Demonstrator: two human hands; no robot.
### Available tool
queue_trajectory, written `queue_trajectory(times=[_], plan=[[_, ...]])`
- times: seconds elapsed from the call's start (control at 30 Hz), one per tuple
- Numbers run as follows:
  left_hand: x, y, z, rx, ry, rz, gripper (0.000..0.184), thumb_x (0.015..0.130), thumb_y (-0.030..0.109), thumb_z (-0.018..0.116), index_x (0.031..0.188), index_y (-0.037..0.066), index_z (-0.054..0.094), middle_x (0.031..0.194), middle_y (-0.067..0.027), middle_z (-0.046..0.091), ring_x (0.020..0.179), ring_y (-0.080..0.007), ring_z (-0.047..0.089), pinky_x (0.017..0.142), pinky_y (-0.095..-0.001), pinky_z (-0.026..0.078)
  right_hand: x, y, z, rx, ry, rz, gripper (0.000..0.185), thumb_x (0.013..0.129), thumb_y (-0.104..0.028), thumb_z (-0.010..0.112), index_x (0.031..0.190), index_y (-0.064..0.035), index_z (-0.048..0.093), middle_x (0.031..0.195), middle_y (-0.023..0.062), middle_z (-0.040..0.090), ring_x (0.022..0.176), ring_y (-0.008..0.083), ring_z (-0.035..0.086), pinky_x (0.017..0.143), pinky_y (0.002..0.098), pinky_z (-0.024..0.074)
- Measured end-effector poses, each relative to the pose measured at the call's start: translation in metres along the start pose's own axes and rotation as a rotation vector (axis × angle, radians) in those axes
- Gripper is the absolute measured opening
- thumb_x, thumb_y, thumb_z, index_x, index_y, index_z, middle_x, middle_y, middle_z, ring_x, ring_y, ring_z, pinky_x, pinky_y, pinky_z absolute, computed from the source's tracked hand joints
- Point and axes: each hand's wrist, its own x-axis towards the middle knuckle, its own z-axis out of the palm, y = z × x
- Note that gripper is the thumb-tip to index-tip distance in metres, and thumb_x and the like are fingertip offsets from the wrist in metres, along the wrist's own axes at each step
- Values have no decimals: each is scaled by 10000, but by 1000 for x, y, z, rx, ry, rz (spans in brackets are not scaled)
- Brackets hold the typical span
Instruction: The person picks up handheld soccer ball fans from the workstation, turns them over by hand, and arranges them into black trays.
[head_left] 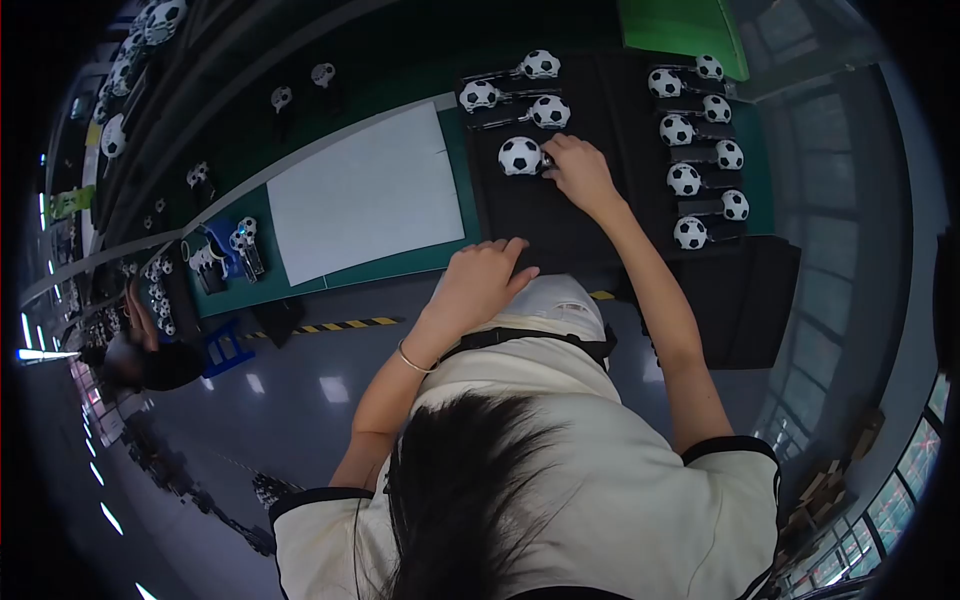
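My right hand (pixel 582 172) is closed at the short dark handle end of a piece with a black-and-white soccer-ball head (pixel 520 157), which lies on a black tray (pixel 535 212). The fingers partly hide that handle. Above it on the same tray lie several similar soccer-ball-headed pieces (pixel 549 111) with dark handles, their heads facing alternate ways. My left hand (pixel 482 284) hovers at the table's front edge, in front of my waist. It holds nothing, and its thumb stands apart from the fingers.
A second black tray (pixel 640 215) on the right bears several soccer-ball-headed pieces (pixel 676 131). To the left lies a white sheet (pixel 368 190) on the green table (pixel 345 288). A green bin (pixel 685 35) stands at the back. Another person (pixel 165 360) sits at far left.
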Motion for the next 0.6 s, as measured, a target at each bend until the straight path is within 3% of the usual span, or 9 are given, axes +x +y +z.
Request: queue_trajectory(times=[0.03, 0.13, 0.2, 0.3, 0.4, 0.6], plan=[[-5, -2, -1, -4, -18, -40, 359, 913, 325, 576, 1117, 30, 575, 850, -159, 652, 797, -320, 644, 729, -402, 506, 6, -2, 9, -46, -53, -21, 229, 700, -65, 695, 927, -51, 668, 1002, 91, 606, 1022, 253, 568, 879, 371, 441], [-15, -13, 0, 15, 34, -66, 338, 917, 298, 574, 1128, 34, 572, 858, -147, 645, 779, -318, 634, 735, -404, 498, 26, -3, 41, -178, 147, -158, 252, 718, -27, 635, 966, -54, 663, 1020, 99, 592, 1054, 254, 539, 901, 359, 427], [-17, -17, -4, -60, 87, -32, 317, 919, 276, 572, 1128, 37, 575, 860, -141, 641, 774, -314, 630, 735, -401, 494, 34, -5, 57, -164, 152, -161, 296, 729, -4, 592, 1013, -52, 657, 1040, 108, 578, 1063, 257, 516, 909, 360, 419], [-21, -24, -18, -197, 143, 2, 280, 920, 231, 567, 1123, 38, 581, 867, -133, 634, 776, -307, 624, 738, -397, 488, 43, -18, 66, -84, 236, -117, 382, 682, 21, 640, 1058, -46, 657, 1009, 83, 559, 1012, 270, 514, 892, 372, 411], [-22, -42, -24, -289, 162, -9, 257, 919, 199, 563, 1113, 33, 585, 877, -130, 632, 788, -301, 623, 746, -396, 485, 40, -40, 68, 88, 285, 61, 364, 691, 80, 576, 1036, -19, 638, 1035, 111, 559, 1001, 303, 504, 859, 399, 415], [-34, -106, -40, -275, 226, 18, 224, 917, 161, 553, 1100, 37, 585, 913, -126, 636, 800, -298, 622, 760, -396, 486, 91, -128, 81, 407, 153, -97, 362, 703, 102, 539, 1045, -14, 570, 1036, 131, 515, 1001, 320, 494, 854, 401, 438]])
